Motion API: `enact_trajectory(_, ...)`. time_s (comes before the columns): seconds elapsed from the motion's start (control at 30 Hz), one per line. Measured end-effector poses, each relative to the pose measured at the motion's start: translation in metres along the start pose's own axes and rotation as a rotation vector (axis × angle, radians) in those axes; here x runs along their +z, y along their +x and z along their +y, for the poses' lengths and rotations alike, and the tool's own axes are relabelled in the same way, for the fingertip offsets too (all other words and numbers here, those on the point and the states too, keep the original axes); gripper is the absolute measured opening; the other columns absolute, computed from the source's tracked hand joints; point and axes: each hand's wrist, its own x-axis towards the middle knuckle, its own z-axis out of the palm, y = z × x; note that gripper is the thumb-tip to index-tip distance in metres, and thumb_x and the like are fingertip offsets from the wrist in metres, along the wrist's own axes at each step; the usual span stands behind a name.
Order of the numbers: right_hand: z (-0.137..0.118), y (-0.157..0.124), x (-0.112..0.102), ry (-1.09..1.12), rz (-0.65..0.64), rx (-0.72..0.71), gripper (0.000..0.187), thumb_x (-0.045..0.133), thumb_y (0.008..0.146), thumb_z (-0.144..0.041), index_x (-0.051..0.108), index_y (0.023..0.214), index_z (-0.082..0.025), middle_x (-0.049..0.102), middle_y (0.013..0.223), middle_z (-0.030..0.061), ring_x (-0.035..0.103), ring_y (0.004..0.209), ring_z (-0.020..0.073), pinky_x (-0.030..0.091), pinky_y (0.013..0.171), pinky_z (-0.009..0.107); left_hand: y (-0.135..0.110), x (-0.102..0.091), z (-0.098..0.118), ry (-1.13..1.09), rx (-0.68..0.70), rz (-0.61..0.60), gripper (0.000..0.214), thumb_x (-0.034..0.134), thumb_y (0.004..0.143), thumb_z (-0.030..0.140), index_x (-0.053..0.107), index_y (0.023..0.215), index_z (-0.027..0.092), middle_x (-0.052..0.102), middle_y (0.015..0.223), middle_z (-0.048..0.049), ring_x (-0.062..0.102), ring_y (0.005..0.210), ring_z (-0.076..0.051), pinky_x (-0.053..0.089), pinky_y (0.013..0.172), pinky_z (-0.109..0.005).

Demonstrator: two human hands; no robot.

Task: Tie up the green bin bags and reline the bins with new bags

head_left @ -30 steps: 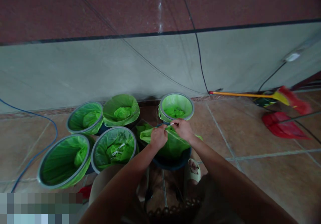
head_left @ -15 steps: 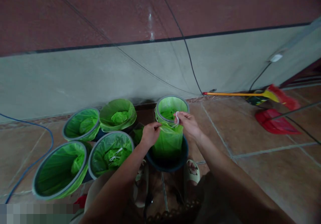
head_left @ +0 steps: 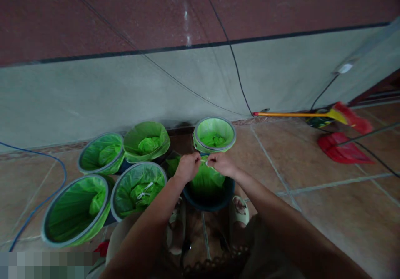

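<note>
I have both hands closed in a pinch over the dark blue bucket [head_left: 208,207], and the green bag [head_left: 206,182] hangs into it directly below them. The left hand [head_left: 188,167] and the right hand [head_left: 222,164] grip its top just beside each other, a thin strip spanning the gap; I can't tell whether that is edge or tie. I judge the bag light, limp and slightly slippery, easy to tear if yanked, so I favour its gathered rim for a hold. Just beyond the right hand is a round bin [head_left: 215,149], lined in green, with crumpled green plastic inside. Left of the left hand I see four more lined bins, each holding a green bundle; one bin [head_left: 140,163] shows white ties [head_left: 145,190] on its bundle.
</note>
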Motion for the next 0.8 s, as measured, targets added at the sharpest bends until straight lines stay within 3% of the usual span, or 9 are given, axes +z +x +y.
enact_trajectory(0.23,0.000,-0.004,-0.008,0.234,-0.059,0.121,0.022,0.056,0.074,-0.030,0.070,0.066,-0.015,0.052,0.050,-0.0029,0.037,0.046,0.0078,0.025,0.046,0.023,-0.004,-0.001,0.000,0.289,0.067,-0.118,0.026,0.038,0.097,0.020,0.063,0.099,0.015,0.071,0.087,-0.0104,0.068,0.086,-0.023,0.048,0.076,-0.030)
enact_trajectory(0.4,0.003,-0.004,-0.007,0.293,-0.082,0.166,0.024,0.055,0.076,-0.034,0.066,0.065,-0.015,0.048,0.048,-0.0044,0.034,0.043,0.0070,0.021,0.044,0.023,-0.003,0.000,0.000,0.210,0.009,-0.153,0.028,0.035,0.098,0.021,0.063,0.105,0.016,0.072,0.091,-0.0095,0.069,0.087,-0.021,0.048,0.077,-0.029)
enact_trajectory(0.67,0.006,-0.001,-0.010,0.123,-0.002,0.224,0.021,0.055,0.076,-0.027,0.065,0.062,-0.016,0.054,0.052,-0.0011,0.041,0.046,0.0094,0.026,0.046,0.025,-0.002,0.003,-0.001,0.061,-0.063,0.054,0.028,0.039,0.096,0.022,0.067,0.097,0.018,0.072,0.087,-0.0090,0.068,0.085,-0.023,0.048,0.085,-0.035)
enact_trajectory(0.8,0.015,0.004,-0.012,-0.044,0.029,0.239,0.021,0.057,0.074,-0.020,0.062,0.054,-0.017,0.053,0.050,-0.0002,0.045,0.049,0.0115,0.029,0.050,0.026,0.001,-0.001,0.004,-0.434,-0.032,0.223,0.021,0.045,0.091,0.021,0.066,0.089,0.019,0.072,0.090,-0.0063,0.067,0.086,-0.019,0.048,0.088,-0.034)
